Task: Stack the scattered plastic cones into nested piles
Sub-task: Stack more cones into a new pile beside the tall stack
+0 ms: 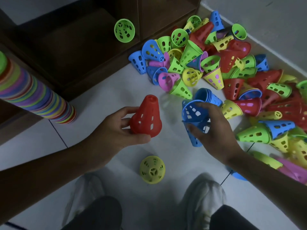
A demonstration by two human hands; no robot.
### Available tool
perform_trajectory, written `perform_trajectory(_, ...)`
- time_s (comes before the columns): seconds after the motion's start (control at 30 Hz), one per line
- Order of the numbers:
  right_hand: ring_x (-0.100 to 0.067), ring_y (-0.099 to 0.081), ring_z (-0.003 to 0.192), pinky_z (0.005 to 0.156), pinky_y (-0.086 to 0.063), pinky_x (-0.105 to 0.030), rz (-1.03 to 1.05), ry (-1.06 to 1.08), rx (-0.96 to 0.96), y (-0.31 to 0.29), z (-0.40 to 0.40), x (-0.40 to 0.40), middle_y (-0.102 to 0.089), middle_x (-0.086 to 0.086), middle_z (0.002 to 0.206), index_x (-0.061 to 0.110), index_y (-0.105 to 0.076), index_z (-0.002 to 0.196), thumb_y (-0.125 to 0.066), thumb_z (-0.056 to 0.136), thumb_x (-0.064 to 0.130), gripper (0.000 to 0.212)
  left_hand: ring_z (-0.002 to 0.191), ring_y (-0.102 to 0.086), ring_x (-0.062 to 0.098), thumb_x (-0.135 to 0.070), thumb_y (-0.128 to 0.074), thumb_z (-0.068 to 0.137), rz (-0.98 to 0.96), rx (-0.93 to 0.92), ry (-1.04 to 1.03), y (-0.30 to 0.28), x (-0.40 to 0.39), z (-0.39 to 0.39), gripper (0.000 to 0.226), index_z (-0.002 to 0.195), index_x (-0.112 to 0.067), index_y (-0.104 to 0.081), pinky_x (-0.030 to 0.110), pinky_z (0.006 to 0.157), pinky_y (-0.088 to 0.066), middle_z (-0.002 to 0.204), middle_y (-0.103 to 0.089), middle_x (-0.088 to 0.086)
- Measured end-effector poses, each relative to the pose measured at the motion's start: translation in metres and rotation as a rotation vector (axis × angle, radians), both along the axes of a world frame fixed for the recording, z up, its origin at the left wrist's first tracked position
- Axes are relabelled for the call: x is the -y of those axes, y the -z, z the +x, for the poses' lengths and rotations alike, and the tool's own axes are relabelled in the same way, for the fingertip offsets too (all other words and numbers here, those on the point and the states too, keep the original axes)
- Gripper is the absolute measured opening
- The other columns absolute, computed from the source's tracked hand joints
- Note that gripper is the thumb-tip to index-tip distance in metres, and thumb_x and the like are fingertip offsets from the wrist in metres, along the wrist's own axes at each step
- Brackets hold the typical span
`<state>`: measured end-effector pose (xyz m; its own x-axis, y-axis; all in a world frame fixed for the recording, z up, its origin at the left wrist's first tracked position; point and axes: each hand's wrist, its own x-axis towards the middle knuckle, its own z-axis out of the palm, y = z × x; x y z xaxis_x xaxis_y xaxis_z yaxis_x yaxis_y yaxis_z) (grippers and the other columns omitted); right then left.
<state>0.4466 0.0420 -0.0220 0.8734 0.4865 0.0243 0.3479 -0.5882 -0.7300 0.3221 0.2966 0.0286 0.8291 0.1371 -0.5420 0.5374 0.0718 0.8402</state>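
A red cone [146, 116] is held upright, blue cones [195, 120] are gripped beside it, many cones [224, 67] are heaped on the floor [103, 100]

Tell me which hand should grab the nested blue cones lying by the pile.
Right. The right hand is nearest the nested blue cones and already holds blue cones. The left hand is farther off, holding a red cone.

Dim light falls on a pale tiled floor [103, 100] beside a dark wooden shelf unit [79, 52].
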Motion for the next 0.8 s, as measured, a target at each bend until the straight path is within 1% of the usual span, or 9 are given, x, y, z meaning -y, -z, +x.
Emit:
perform_trajectory(0.07,-0.005,-0.056,0.11,0.092,-0.052,-0.024,0.044,0.027,-0.042,-0.006,-0.015,0.0,-0.052,0.012,0.124,0.024,-0.051,0.131,-0.076,0.084,0.027,0.054,0.099,-0.074,0.018,-0.023,-0.089,0.05,0.012,0.007,0.03,-0.001,0.005,-0.014,0.077,0.12,-0.032,-0.059,0.034,0.085,-0.058,0.105,-0.077,-0.002)
perform_trajectory(0.13,-0.006,-0.058,0.111,0.092,-0.055,-0.034,0.065,0.027,-0.057,-0.01,-0.027,0.002,-0.054,0.009,0.125,0.025,-0.051,0.132,-0.076,0.083,0.03,0.055,0.096,-0.075,0.017,-0.018,-0.087,0.051,0.02,0.005,0.054,0.001,0.011,-0.027,0.075,0.119,-0.03,-0.059,0.028,0.077,-0.06,0.103,-0.077,-0.003)
perform_trajectory(0.3,-0.012,-0.059,0.113,0.091,-0.056,-0.042,0.08,0.019,-0.079,-0.016,-0.051,0.008,-0.056,0.009,0.126,0.026,-0.05,0.133,-0.075,0.084,0.032,0.056,0.099,-0.073,0.012,-0.012,-0.089,0.054,0.048,0.015,0.091,0.012,0.022,-0.055,0.073,0.118,-0.03,-0.059,0.023,0.073,-0.06,0.104,-0.076,-0.01)
perform_trajectory(0.43,-0.014,-0.061,0.113,0.092,-0.056,-0.042,0.12,0.051,-0.166,-0.021,-0.064,0.012,-0.059,0.005,0.127,0.029,-0.049,0.133,-0.076,0.086,0.029,0.055,0.108,-0.064,-0.002,-0.018,-0.093,0.051,0.126,0.079,0.116,0.026,0.03,-0.065,0.078,0.119,-0.034,-0.058,0.018,0.079,-0.056,0.116,-0.067,-0.01)
perform_trajectory(0.53,-0.015,-0.065,0.109,0.09,-0.058,-0.04,0.222,0.126,-0.288,-0.029,-0.075,0.011,-0.064,0.007,0.121,0.031,-0.051,0.129,-0.076,0.086,0.028,0.05,0.121,-0.05,-0.01,-0.027,-0.098,0.057,0.286,0.153,0.217,0.044,0.035,-0.07,0.083,0.126,-0.039,-0.053,0.013,0.092,-0.048,0.137,-0.047,-0.021)
perform_trajectory(0.6,-0.011,-0.067,0.101,0.082,-0.06,-0.031,0.312,0.196,-0.372,-0.035,-0.08,0.009,-0.067,0.017,0.111,0.029,-0.053,0.126,-0.075,0.088,0.024,0.044,0.13,-0.043,-0.005,-0.042,-0.095,0.056,0.42,0.174,0.279,0.06,0.038,-0.072,0.085,0.129,-0.041,-0.051,0.021,0.104,-0.042,0.142,-0.038,-0.027)
perform_trajectory(0.67,-0.007,-0.067,0.098,0.077,-0.058,-0.024,0.367,0.241,-0.409,-0.039,-0.084,0.007,-0.066,0.028,0.106,0.026,-0.054,0.124,-0.073,0.09,0.022,0.039,0.135,-0.038,0.004,-0.05,-0.091,0.056,0.527,0.201,0.298,0.073,0.043,-0.072,0.087,0.132,-0.039,-0.05,0.029,0.109,-0.038,0.147,-0.035,-0.026)
perform_trajectory(0.73,-0.007,-0.067,0.099,0.077,-0.056,-0.021,0.402,0.264,-0.43,-0.044,-0.087,0.005,-0.065,0.028,0.108,0.026,-0.055,0.122,-0.072,0.091,0.022,0.036,0.137,-0.033,0.007,-0.04,-0.094,0.059,0.591,0.231,0.306,0.081,0.048,-0.072,0.085,0.132,-0.036,-0.05,0.028,0.109,-0.033,0.149,-0.032,-0.023)
perform_trajectory(0.8,-0.01,-0.067,0.101,0.075,-0.055,-0.02,0.44,0.272,-0.461,-0.047,-0.09,0.001,-0.066,0.022,0.112,0.025,-0.057,0.121,-0.071,0.091,0.02,0.034,0.138,-0.031,0.01,-0.031,-0.095,0.062,0.626,0.231,0.316,0.085,0.05,-0.073,0.082,0.131,-0.033,-0.052,0.025,0.108,-0.03,0.152,-0.031,-0.018)
